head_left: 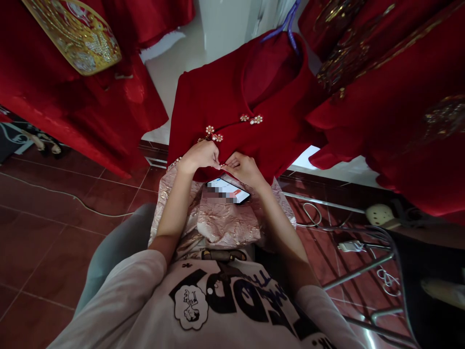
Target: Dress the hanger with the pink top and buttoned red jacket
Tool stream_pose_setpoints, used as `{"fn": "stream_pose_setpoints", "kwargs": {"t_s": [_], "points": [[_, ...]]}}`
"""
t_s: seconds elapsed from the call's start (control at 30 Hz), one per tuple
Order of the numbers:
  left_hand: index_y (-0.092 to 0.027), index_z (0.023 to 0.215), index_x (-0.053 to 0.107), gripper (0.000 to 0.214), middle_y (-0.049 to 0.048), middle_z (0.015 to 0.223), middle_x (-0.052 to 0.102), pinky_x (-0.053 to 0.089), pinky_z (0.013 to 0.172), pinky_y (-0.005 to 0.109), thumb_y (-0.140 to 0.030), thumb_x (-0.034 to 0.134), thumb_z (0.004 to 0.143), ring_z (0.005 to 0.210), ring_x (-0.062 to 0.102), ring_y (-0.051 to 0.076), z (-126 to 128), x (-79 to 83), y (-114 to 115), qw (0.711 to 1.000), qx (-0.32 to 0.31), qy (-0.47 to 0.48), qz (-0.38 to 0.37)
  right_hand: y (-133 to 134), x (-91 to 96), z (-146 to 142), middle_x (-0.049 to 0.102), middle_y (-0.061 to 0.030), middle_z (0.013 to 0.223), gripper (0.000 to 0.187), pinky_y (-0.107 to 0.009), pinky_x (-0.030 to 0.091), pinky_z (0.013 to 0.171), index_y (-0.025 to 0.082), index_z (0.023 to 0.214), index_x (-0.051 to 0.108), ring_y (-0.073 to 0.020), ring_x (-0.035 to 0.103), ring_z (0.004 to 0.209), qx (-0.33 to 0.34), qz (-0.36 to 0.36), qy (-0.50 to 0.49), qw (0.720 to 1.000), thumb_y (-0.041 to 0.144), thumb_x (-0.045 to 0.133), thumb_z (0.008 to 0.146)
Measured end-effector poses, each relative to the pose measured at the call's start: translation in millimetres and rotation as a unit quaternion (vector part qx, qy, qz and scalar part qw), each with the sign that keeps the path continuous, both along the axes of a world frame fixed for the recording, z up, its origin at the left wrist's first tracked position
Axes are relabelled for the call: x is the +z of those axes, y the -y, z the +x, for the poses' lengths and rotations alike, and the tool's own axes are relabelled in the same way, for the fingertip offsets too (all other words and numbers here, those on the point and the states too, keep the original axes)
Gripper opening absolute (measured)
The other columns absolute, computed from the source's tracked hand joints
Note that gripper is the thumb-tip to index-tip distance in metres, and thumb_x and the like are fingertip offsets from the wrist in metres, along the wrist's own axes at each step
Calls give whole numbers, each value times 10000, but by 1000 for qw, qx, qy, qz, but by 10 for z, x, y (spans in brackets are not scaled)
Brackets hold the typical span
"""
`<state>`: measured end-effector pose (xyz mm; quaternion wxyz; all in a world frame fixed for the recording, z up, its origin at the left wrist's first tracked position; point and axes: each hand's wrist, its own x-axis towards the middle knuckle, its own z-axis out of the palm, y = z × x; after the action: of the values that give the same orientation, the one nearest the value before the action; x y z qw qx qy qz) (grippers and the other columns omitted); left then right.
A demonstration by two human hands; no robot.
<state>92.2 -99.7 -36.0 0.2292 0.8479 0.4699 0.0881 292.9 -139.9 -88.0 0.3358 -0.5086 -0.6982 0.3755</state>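
A red garment (218, 97) with a round collar hangs in front of me from a purple hanger (290, 29). Flower-shaped pearl ornaments (251, 119) run down its front opening, and another pair of ornaments (213, 134) sits lower left. At the garment's lower part, my left hand (201, 156) is closed in a pinch. Close beside it, my right hand (244, 169) pinches too, with fingertips almost meeting the left ones. Tiny pale specks, perhaps beads, show between the fingertips; I cannot make out exactly what they are. Below the hands a lit phone (228, 190) lies on pink shiny cloth (228, 223) over my lap.
Red garments with gold embroidery hang at the left (83, 97) and the right (392, 106). A metal-framed chair (363, 271) stands at the lower right, near a white plug adapter (351, 246) and cables. A thin cable (87, 206) crosses the tiled floor (47, 242) at the left.
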Motion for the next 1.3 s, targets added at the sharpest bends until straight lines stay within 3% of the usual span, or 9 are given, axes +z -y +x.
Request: {"fn": "stream_pose_setpoints", "kwargs": {"t_s": [0.33, 0.53, 0.67, 0.73, 0.8, 0.87, 0.93, 1.07, 1.3], "points": [[-183, 680, 780, 129, -8, 693, 783, 438, 612, 217, -178, 898, 730, 644, 713, 132, -5, 23, -25, 999, -45, 25, 1, 29, 102, 55, 807, -87, 905, 482, -358, 635, 866, 204, 817, 662, -198, 753, 850, 19, -28, -8, 999, 609, 910, 738], [-159, 658, 714, 176, -20, 637, 750, 464, 594, 196, -42, 825, 730, 608, 707, 124, -5, 77, 12, 995, -27, 51, -76, 51, 147, 36, 799, -89, 901, 479, -367, 629, 876, 201, 810, 656, -199, 743, 851, 21, -40, -25, 999, 589, 923, 720], [-136, 732, 721, 146, -3, 671, 757, 496, 624, 201, -43, 825, 774, 647, 729, 136, -29, 222, 141, 993, -6, 49, -105, 64, 209, 78, 783, -75, 879, 443, -367, 624, 867, 200, 798, 648, -196, 736, 839, 28, -47, -28, 998, 542, 919, 723], [-136, 874, 773, 89, 20, 798, 798, 546, 724, 229, -84, 830, 832, 753, 761, 157, -61, 316, 227, 995, 11, 80, -51, 78, 264, 154, 773, -72, 870, 422, -371, 617, 858, 196, 807, 655, -197, 731, 833, 48, -50, -23, 997, 528, 906, 735], [-162, 1019, 795, 105, 46, 954, 810, 584, 878, 300, -145, 799, 916, 914, 771, 201, -100, 384, 294, 991, 51, 111, 61, 105, 334, 249, 763, -66, 863, 393, -370, 609, 851, 196, 817, 666, -196, 723, 835, 81, -52, -12, 995, 516, 884, 751], [-196, 1101, 795, 145, 82, 1138, 779, 575, 1027, 404, -185, 776, 957, 1126, 725, 276, -135, 397, 321, 973, 94, 109, 182, 142, 412, 334, 752, -55, 854, 357, -364, 601, 841, 202, 819, 667, -189, 712, 832, 110, -51, -2, 993, 496, 861, 764], [-213, 1128, 798, 178, 119, 1302, 706, 529, 1133, 501, -200, 790, 950, 1303, 627, 355, -157, 356, 311, 956, 117, 88, 255, 185, 489, 387, 744, -44, 849, 317, -356, 599, 828, 209, 824, 661, -181, 705, 825, 124, -52, 8, 991, 465, 841, 779], [-213, 1093, 802, 120, 149, 1393, 610, 476, 1191, 597, -221, 724, 1002, 1386, 535, 416, -159, 233, 256, 949, 115, 72, 284, 252, 597, 404, 745, -34, 848, 233, -348, 610, 819, 216, 842, 658, -172, 709, 824, 136, -64, 29, 988, 388, 812, 808], [-197, 1061, 772, 78, 151, 1385, 597, 493, 1174, 594, -204, 747, 987, 1371, 538, 415, -182, 233, 234, 953, 94, 68, 281, 256, 607, 376, 737, -26, 843, 210, -349, 613, 834, 216, 840, 649, -169, 711, 830, 133, -65, 36, 988, 361, 798, 814]]}}
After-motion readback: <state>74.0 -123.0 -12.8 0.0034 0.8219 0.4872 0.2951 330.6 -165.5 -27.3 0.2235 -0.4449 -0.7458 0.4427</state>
